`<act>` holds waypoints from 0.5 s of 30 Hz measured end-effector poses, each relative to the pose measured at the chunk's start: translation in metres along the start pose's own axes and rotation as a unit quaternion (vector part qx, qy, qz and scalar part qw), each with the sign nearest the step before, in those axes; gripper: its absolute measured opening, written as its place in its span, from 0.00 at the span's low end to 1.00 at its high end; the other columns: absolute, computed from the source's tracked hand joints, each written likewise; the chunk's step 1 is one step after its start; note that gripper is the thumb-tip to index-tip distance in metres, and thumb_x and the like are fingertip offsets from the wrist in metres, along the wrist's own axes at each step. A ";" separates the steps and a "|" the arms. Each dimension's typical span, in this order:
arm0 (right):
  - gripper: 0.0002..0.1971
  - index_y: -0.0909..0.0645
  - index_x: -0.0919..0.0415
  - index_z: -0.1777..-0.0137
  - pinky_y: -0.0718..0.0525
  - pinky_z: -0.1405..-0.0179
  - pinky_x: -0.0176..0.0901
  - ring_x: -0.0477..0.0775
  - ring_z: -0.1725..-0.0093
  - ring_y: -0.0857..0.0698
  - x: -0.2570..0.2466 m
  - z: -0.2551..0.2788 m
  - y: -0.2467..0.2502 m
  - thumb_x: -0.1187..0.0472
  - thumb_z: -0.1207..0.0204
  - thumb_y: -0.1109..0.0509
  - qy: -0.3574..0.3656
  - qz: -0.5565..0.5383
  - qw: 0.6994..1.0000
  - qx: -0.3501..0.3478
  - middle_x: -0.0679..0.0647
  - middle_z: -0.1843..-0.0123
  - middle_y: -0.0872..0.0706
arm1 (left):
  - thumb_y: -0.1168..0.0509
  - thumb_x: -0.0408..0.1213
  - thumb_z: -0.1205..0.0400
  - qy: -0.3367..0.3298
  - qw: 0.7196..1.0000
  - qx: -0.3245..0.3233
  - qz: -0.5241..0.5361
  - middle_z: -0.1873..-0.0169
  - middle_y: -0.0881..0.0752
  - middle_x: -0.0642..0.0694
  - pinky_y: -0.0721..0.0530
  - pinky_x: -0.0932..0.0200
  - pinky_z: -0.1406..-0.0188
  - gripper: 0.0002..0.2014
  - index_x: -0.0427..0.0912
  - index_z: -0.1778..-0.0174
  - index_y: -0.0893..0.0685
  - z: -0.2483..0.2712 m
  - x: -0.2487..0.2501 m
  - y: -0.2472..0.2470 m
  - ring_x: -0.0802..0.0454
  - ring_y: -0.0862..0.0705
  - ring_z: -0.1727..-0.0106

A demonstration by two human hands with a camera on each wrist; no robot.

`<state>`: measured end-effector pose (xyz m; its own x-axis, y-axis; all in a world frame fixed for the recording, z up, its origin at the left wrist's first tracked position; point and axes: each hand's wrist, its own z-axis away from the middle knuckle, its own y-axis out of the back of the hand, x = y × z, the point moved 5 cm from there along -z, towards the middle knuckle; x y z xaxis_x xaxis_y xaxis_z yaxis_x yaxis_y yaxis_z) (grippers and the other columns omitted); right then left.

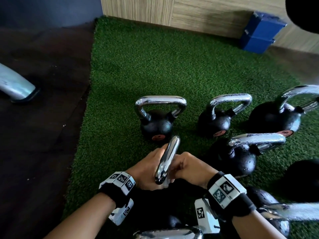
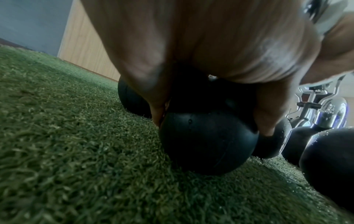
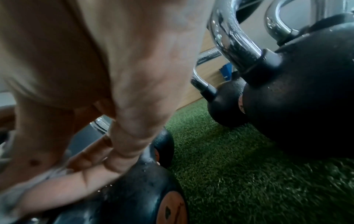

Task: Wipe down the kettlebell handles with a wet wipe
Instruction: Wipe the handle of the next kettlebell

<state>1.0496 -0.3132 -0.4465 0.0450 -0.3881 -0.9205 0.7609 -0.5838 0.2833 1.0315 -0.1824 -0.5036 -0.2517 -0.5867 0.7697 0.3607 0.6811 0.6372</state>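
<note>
A black kettlebell (image 2: pixel 206 144) stands on the green turf close in front of me, its chrome handle (image 1: pixel 168 157) running away from me between my hands. My left hand (image 1: pixel 146 171) grips it from the left; in the left wrist view the thumb (image 2: pixel 157 115) and a finger (image 2: pixel 268 122) straddle the top of the ball. From the right, my right hand (image 1: pixel 191 168) wraps the handle with a white wet wipe (image 1: pixel 166 183) bunched in its fingers. The right wrist view shows the wet wipe (image 3: pixel 36 181) under those fingers (image 3: pixel 91 163). Most of the wipe is hidden.
Several more chrome-handled kettlebells stand around: one just ahead (image 1: pixel 156 125), others to the right (image 1: pixel 215 121) (image 1: pixel 238 159) (image 1: pixel 276 116), and more at my wrists. A blue box (image 1: pixel 259 31) sits by the wooden wall. A metal leg (image 1: pixel 15 85) rests on the dark mat (image 1: pixel 43 126).
</note>
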 end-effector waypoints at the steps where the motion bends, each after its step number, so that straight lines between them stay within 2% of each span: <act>1: 0.17 0.08 0.64 0.59 0.13 0.58 0.40 0.44 0.62 0.11 0.002 -0.001 -0.001 0.86 0.33 0.27 -0.010 -0.023 1.000 -0.008 0.49 0.61 0.08 | 0.32 0.65 0.34 -0.002 1.000 -0.002 -0.017 0.19 0.37 0.48 0.34 0.58 0.16 0.55 0.43 0.12 0.41 0.000 0.000 0.000 0.55 0.36 0.17; 5: 0.17 0.08 0.62 0.56 0.12 0.55 0.44 0.51 0.60 0.10 0.008 -0.003 0.002 0.85 0.31 0.26 -0.029 -0.085 0.996 -0.023 0.58 0.58 0.07 | 0.27 0.62 0.33 -0.004 1.000 -0.016 -0.023 0.17 0.38 0.47 0.37 0.57 0.15 0.56 0.42 0.12 0.42 -0.001 0.000 0.000 0.53 0.39 0.15; 7: 0.13 0.09 0.68 0.52 0.11 0.54 0.42 0.50 0.59 0.09 0.008 0.000 0.004 0.83 0.30 0.26 -0.036 -0.137 0.989 -0.045 0.56 0.57 0.07 | 0.27 0.62 0.32 0.000 0.999 -0.023 -0.026 0.15 0.41 0.47 0.38 0.52 0.14 0.57 0.43 0.11 0.45 -0.001 -0.001 -0.001 0.52 0.42 0.13; 9: 0.12 0.09 0.69 0.52 0.11 0.54 0.40 0.49 0.59 0.09 0.009 0.002 0.004 0.83 0.29 0.27 -0.034 -0.191 0.979 -0.058 0.54 0.57 0.06 | 0.27 0.62 0.33 0.009 0.999 -0.025 -0.021 0.14 0.43 0.47 0.39 0.51 0.14 0.58 0.44 0.10 0.47 -0.001 -0.003 -0.002 0.52 0.44 0.12; 12: 0.08 0.10 0.72 0.53 0.10 0.58 0.41 0.52 0.62 0.08 0.013 0.000 0.007 0.80 0.29 0.26 -0.047 -0.274 0.961 0.000 0.61 0.59 0.07 | 0.21 0.55 0.33 0.013 1.000 -0.022 -0.010 0.13 0.45 0.48 0.39 0.49 0.13 0.60 0.43 0.10 0.50 -0.002 -0.004 -0.002 0.52 0.46 0.11; 15: 0.09 0.15 0.77 0.52 0.09 0.61 0.40 0.54 0.64 0.08 0.021 -0.005 0.012 0.74 0.32 0.26 -0.065 -0.368 0.924 0.082 0.64 0.60 0.08 | 0.18 0.50 0.33 0.006 1.000 -0.009 0.001 0.14 0.44 0.49 0.37 0.46 0.13 0.60 0.41 0.11 0.47 -0.004 -0.005 -0.001 0.52 0.44 0.12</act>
<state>1.0626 -0.3247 -0.4637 -0.5314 0.0807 -0.8433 0.4462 -0.8195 -0.3596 1.0357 -0.1822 -0.5085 -0.2406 -0.5909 0.7700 0.3775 0.6739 0.6351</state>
